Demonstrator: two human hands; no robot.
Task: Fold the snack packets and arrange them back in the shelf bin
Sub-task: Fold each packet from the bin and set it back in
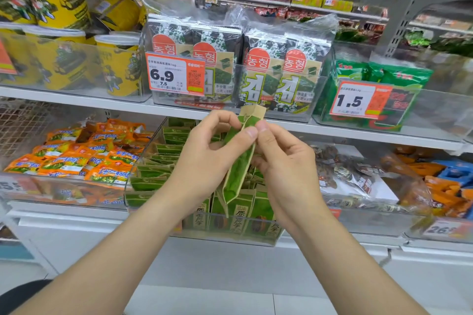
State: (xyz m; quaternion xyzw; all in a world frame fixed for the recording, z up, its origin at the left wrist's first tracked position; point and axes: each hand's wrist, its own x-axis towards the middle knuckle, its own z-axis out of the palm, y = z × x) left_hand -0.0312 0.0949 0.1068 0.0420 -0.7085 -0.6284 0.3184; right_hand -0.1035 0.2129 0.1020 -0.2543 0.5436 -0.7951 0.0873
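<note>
A long green and tan snack packet stands upright between both my hands, held edge-on above the clear shelf bin. My left hand pinches its upper part with thumb and fingers curled round it. From the right, my right hand pinches the same top edge with thumb and forefinger. Inside the bin stand several more green and tan packets, some upright at the front, others stacked at the left.
Left of the bin lies a tray of orange snack packets. On the right are dark bagged snacks. The shelf above carries seaweed packs, yellow tubs and price tags.
</note>
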